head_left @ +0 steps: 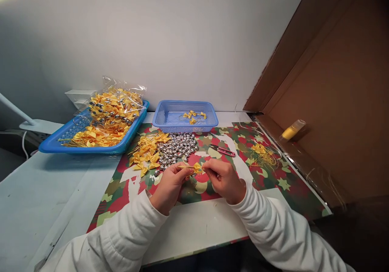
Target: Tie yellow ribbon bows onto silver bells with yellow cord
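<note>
A small yellow ribbon bow [197, 167] is stretched between my two hands over the patterned mat. My left hand [172, 183] is closed in a pinch at its left side, with a thin gold strand [184, 166] lying across the fingertips. At the bow's right edge, my right hand [223, 179] pinches with thumb and forefinger; the exact spot of its grip is partly hidden. Just beyond my hands lies a pile of shiny silver bells [178, 147], with several loose yellow bows [147, 152] to its left. Pink-handled thread snips [225, 151] rest beyond my right hand.
A blue tray [48, 145] at left holds yellow bows and a clear bag [117, 102] of bows with silver pieces. Several bows lie in a blue basket [185, 129]. Yellow thread scraps [264, 156] lie right, near a yellow spool [293, 130] and cardboard wall [334, 102].
</note>
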The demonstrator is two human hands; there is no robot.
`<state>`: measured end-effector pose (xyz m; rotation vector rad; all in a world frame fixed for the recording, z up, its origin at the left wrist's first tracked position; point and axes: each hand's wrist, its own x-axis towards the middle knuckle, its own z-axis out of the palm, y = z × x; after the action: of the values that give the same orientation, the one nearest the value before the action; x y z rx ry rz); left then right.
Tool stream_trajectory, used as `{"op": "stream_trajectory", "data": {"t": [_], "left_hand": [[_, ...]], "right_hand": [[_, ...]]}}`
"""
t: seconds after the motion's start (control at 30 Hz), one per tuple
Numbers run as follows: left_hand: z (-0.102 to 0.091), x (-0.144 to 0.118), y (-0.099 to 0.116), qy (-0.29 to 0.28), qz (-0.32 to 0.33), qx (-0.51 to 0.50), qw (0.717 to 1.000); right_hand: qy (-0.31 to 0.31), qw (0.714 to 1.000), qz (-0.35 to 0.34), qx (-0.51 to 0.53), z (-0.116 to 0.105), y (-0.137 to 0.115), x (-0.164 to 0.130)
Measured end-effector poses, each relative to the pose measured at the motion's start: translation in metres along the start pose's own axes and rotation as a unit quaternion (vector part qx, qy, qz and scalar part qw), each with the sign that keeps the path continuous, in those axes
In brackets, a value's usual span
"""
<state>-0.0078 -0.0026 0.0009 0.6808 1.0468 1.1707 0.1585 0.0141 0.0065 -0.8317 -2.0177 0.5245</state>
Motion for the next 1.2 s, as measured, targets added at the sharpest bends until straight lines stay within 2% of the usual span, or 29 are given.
{"op": "stream_trajectory", "data": {"t": [0.33,0.5,0.7,0.9,1.03,1.1,1.2], "left_hand": [[0.002,-0.001,0.002,-0.026,0.004,-0.024,0.999],[0.004,-0.003,0.004,-0.031,0.006,-0.038,0.999],[0.005,-0.004,0.003,-0.036,0.01,-0.035,0.999],[0.0,-0.001,-0.001,-0.017,0.028,-0.022,0.999],[0.0,-0.001,0.003,0.015,0.061,0.005,0.998],[0.001,-0.003,0.005,0.021,0.068,0.023,0.997],[0.003,-0.006,0.007,0.017,0.095,0.054,0.994]], "right_hand": [[0.007,0.989,0.107,0.106,0.003,-0.005,0.002],[-0.011,0.971,0.161,0.178,0.006,-0.003,0.0],[-0.031,0.936,0.201,0.286,0.012,-0.001,0.0],[-0.009,0.928,0.227,0.295,0.016,-0.004,0.0],[0.019,0.947,0.225,0.229,0.013,-0.002,-0.001],[0.014,0.95,0.227,0.216,0.011,0.0,-0.001],[-0.007,0.936,0.245,0.254,0.011,0.0,-0.001]]}}
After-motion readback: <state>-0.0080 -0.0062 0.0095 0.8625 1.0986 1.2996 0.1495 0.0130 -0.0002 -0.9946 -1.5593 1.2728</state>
